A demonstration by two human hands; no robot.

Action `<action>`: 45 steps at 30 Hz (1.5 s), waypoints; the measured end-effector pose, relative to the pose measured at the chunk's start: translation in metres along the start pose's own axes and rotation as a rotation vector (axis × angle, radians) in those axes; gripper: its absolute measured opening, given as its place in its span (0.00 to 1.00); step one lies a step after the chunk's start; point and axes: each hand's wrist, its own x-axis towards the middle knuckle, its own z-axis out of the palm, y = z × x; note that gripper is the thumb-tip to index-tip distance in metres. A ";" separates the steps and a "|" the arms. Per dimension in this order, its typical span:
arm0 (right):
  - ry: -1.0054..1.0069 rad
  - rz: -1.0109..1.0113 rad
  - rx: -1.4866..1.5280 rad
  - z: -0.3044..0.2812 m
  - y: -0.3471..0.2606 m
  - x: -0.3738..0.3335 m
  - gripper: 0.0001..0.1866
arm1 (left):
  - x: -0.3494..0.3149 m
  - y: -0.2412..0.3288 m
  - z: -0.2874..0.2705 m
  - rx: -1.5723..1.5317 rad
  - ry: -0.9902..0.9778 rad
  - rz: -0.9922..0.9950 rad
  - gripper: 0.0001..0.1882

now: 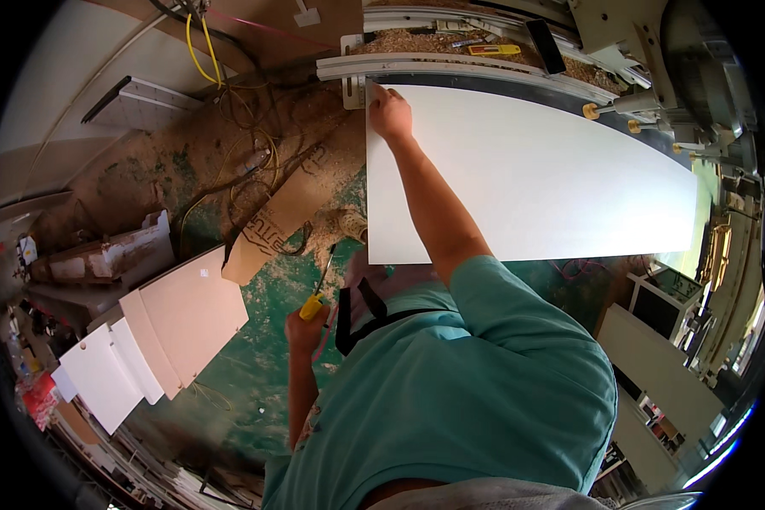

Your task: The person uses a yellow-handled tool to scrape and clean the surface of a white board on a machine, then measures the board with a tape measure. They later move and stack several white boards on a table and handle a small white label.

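A wide white board point(535, 170) lies before me, its left edge running along my front. My right hand point(391, 115) is at the board's far left corner, fingers curled against it beside the metal rail; the fingertips are partly hidden. Down at my left side, my left hand point(306, 330) is closed around the yellow handle of an air blow gun point(313, 306). Its long thin nozzle points away from me, over the floor. A pink hose point(325, 342) shows beside that hand.
A metal rail point(467, 64) runs behind the board, with a yellow utility knife point(494, 50) and a dark phone point(545, 47) beyond it. Machine parts point(637, 106) stand at the right. Yellow hoses point(268, 157), sawdust and cardboard point(272, 225) cover the floor left; stacked panels point(187, 319) stand nearer.
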 end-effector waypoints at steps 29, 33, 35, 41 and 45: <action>-0.372 -0.448 -0.362 -0.065 0.021 -0.044 0.12 | -0.041 -0.050 -0.004 -0.125 0.052 0.037 0.20; -0.634 -0.735 -0.063 -0.091 0.011 -0.221 0.12 | -0.044 -0.071 0.003 -0.208 0.094 -0.001 0.19; -1.232 -0.667 -0.190 -0.119 -0.004 -0.302 0.07 | -0.042 -0.071 0.008 -0.199 0.082 0.019 0.19; -0.643 -0.288 0.134 -0.121 -0.011 -0.254 0.09 | -0.056 -0.067 0.017 -0.008 -0.054 -0.008 0.23; -0.341 -0.023 -0.164 -0.090 0.039 -0.122 0.14 | -0.067 -0.063 0.027 0.044 -0.051 0.036 0.24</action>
